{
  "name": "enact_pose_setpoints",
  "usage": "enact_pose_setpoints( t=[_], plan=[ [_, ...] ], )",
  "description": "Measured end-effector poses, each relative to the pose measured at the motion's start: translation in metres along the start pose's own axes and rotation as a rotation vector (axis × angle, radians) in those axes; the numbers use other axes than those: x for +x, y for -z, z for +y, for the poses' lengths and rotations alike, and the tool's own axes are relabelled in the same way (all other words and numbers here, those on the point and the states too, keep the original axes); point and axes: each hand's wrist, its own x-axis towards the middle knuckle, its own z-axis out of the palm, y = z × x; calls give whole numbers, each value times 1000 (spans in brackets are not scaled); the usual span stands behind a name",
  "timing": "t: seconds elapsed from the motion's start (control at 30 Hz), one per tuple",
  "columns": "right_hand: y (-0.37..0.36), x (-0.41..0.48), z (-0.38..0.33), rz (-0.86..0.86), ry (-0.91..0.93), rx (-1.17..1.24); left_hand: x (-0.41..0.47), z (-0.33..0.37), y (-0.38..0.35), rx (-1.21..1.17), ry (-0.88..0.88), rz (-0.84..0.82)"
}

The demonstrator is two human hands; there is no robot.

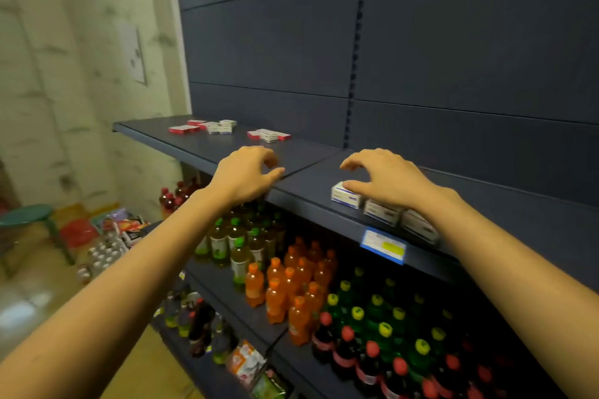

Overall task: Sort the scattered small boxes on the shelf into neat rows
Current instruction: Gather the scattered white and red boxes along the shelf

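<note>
Three white boxes (381,212) in a row at shelf (227,147) front edge, under right hand (389,181); fingers arched, released, thumb touching end box (344,197). Left hand (246,175) over shelf edge, loosely curled, empty. Scattered boxes (220,128) at shelf's far left.

Dim overall, greenish-yellow cast. Dark back panel (453,58) soaks up light, while the wall (64,74) at left reads brighter. Blown-out glare patch on the floor (29,308) lower left. Soft shadow under the right hand (389,181) falls on the small boxes (381,212). Whole frame soft; price tag (384,244) print unreadable. Wide-angle distortion bends the shelf (301,155) lines. Bottles (372,334) lower right fade into dark.
</note>
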Motion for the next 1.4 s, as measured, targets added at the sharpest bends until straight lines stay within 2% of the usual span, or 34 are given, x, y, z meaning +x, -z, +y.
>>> enact_pose_setpoints(
  t=[0.17, 0.53, 1.0, 1.4],
  plan=[
    [-35, 69, -53, -24, 28, 29, 9, -81, 13, 46, 24, -36],
    [-110, 210, -135, -92, -48, 41, 56, -235, 30, 103, -27, -75],
    [-166, 357, -139, -108, -80, -2, 160, -339, -12, 70, -73, -94],
    [-219, 513, -135, -121, -219, -108, 281, -427, -36, 69, -61, -102]
  ],
)
